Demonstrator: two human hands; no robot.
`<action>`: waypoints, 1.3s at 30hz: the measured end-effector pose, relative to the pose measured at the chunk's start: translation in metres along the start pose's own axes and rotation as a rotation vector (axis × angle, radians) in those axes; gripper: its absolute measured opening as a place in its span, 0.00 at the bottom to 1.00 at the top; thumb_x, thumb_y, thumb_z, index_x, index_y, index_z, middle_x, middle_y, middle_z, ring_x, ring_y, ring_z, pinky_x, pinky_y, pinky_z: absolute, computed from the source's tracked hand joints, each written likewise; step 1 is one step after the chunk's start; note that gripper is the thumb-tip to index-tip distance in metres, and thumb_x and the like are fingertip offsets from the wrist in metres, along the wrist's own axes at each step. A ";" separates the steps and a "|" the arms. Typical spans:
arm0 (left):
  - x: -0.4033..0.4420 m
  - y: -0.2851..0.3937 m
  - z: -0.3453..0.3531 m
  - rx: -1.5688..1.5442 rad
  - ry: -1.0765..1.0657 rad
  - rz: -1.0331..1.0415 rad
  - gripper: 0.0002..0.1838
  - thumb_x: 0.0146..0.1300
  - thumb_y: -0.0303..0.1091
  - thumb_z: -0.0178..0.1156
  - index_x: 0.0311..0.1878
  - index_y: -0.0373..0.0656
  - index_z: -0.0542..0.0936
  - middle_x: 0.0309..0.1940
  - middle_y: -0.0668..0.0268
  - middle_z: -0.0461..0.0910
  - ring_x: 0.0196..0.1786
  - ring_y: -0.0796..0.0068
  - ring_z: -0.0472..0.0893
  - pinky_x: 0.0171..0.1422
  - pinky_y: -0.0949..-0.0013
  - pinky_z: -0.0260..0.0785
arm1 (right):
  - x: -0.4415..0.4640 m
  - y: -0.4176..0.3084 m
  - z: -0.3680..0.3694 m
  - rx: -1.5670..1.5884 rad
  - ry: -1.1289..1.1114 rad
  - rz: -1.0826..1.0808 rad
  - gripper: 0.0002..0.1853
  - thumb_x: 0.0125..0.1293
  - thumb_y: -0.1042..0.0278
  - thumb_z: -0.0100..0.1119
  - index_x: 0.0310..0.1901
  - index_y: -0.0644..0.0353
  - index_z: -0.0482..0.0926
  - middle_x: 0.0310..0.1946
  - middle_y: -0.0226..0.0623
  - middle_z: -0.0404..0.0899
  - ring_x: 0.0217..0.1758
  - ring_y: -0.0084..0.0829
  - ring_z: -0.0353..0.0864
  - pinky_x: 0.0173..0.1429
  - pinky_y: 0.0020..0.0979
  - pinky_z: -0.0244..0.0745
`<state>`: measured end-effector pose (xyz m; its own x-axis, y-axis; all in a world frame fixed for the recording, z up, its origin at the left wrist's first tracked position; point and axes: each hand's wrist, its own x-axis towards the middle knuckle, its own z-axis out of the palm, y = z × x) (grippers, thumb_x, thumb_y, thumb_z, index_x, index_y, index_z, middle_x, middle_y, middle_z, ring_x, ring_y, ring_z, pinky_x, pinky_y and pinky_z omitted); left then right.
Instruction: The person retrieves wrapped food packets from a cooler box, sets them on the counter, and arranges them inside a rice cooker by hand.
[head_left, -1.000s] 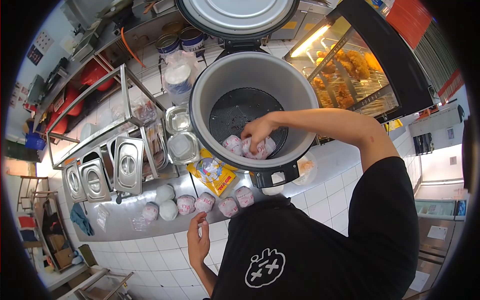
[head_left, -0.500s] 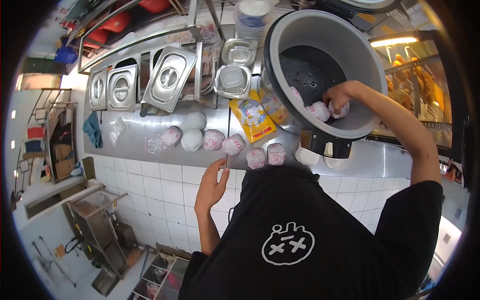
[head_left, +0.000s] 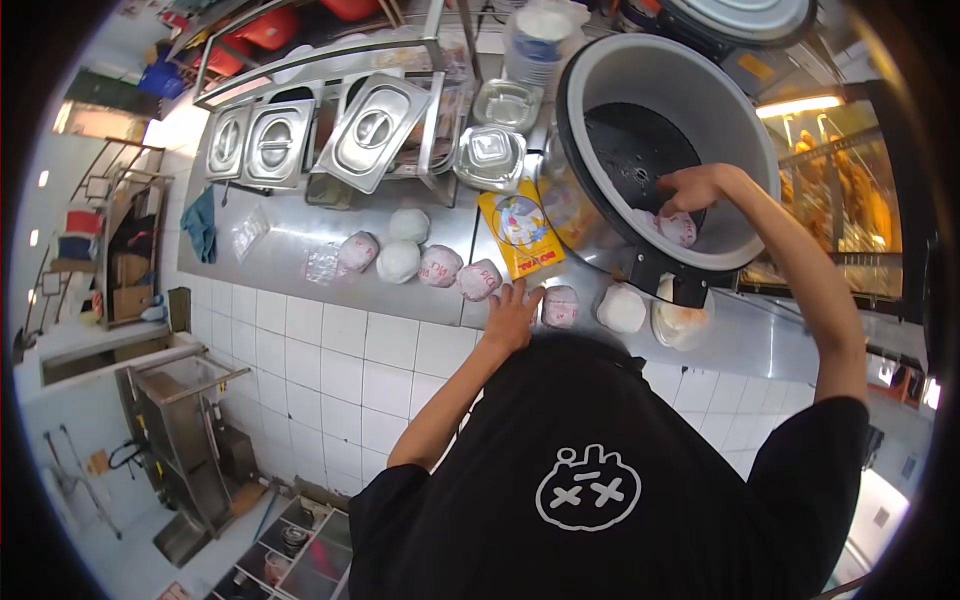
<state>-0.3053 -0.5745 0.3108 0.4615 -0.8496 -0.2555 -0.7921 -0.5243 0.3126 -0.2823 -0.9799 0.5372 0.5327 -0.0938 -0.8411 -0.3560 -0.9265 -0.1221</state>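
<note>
My right hand (head_left: 695, 190) is inside the large grey pot (head_left: 745, 130), its fingers apart, just above wrapped balls (head_left: 678, 230) lying at the near side of the pot's dark perforated base. Near the counter's front edge my left hand (head_left: 510, 320) has its fingers bent round a wrapped ball, which it mostly covers. To its left is a ball in red-printed paper (head_left: 480, 280), with several more beyond; another printed ball (head_left: 560, 307) stands just to its right. Behind the hand lies a yellow printed packet (head_left: 522, 232).
Metal pans with lids (head_left: 375, 130) stand in a rack at the back left. Clear plastic containers (head_left: 490, 157) are beside the pot. White round items (head_left: 621, 308) sit by its front. A lit glass display case (head_left: 835, 190) is at the right.
My left hand has moved right and forward onto a wrapped ball. My right hand has drawn up off the balls in the pot, its fingers opened. The view has swung left.
</note>
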 end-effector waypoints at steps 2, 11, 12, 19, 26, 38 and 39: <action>-0.004 0.005 -0.005 0.079 0.051 0.065 0.45 0.43 0.32 0.74 0.70 0.53 0.68 0.69 0.49 0.61 0.66 0.44 0.67 0.63 0.42 0.68 | -0.038 -0.008 -0.002 -0.125 0.482 -0.195 0.32 0.63 0.57 0.63 0.66 0.61 0.71 0.58 0.53 0.76 0.62 0.47 0.79 0.56 0.41 0.81; -0.017 -0.005 -0.021 -0.428 -0.009 -0.013 0.43 0.41 0.32 0.77 0.66 0.51 0.71 0.67 0.48 0.62 0.67 0.39 0.66 0.70 0.50 0.67 | -0.114 -0.152 0.144 0.352 0.022 -0.828 0.22 0.69 0.52 0.61 0.57 0.58 0.74 0.46 0.47 0.78 0.50 0.47 0.81 0.56 0.44 0.77; -0.018 -0.005 -0.025 -0.460 0.028 -0.004 0.42 0.42 0.32 0.77 0.66 0.51 0.71 0.65 0.48 0.64 0.66 0.40 0.67 0.70 0.50 0.68 | -0.062 -0.156 0.188 0.250 0.139 -0.701 0.25 0.66 0.54 0.64 0.58 0.59 0.74 0.51 0.50 0.77 0.53 0.49 0.80 0.57 0.46 0.76; -0.018 -0.017 -0.105 -1.083 -0.062 -0.175 0.37 0.50 0.35 0.76 0.64 0.47 0.71 0.55 0.56 0.75 0.58 0.59 0.77 0.62 0.59 0.73 | 0.077 -0.146 0.284 -0.051 0.520 -0.297 0.31 0.53 0.66 0.72 0.60 0.43 0.76 0.65 0.55 0.63 0.63 0.58 0.72 0.58 0.52 0.73; -0.011 0.016 -0.276 -1.269 -0.182 0.241 0.32 0.48 0.32 0.77 0.58 0.43 0.76 0.57 0.57 0.76 0.58 0.66 0.76 0.60 0.63 0.72 | 0.104 -0.151 0.302 0.144 0.554 -0.339 0.32 0.52 0.62 0.74 0.61 0.45 0.74 0.67 0.56 0.59 0.62 0.61 0.72 0.58 0.55 0.73; 0.149 0.135 -0.377 -0.572 -0.204 0.396 0.29 0.50 0.47 0.76 0.53 0.43 0.80 0.50 0.59 0.81 0.48 0.66 0.82 0.53 0.63 0.75 | -0.163 -0.069 0.097 0.803 0.266 -1.068 0.36 0.50 0.49 0.80 0.55 0.55 0.70 0.44 0.38 0.79 0.47 0.36 0.80 0.51 0.38 0.74; 0.172 0.141 -0.364 -0.545 -0.317 0.317 0.30 0.51 0.52 0.75 0.53 0.44 0.80 0.50 0.59 0.81 0.47 0.66 0.83 0.48 0.61 0.77 | -0.174 -0.050 0.084 0.817 0.455 -1.080 0.36 0.49 0.50 0.82 0.54 0.55 0.71 0.44 0.37 0.79 0.48 0.35 0.80 0.51 0.37 0.74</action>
<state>-0.1921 -0.8159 0.6443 0.0372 -0.9518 -0.3045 -0.5178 -0.2790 0.8088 -0.4214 -0.8863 0.6459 0.9628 0.2586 0.0784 0.1243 -0.1662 -0.9782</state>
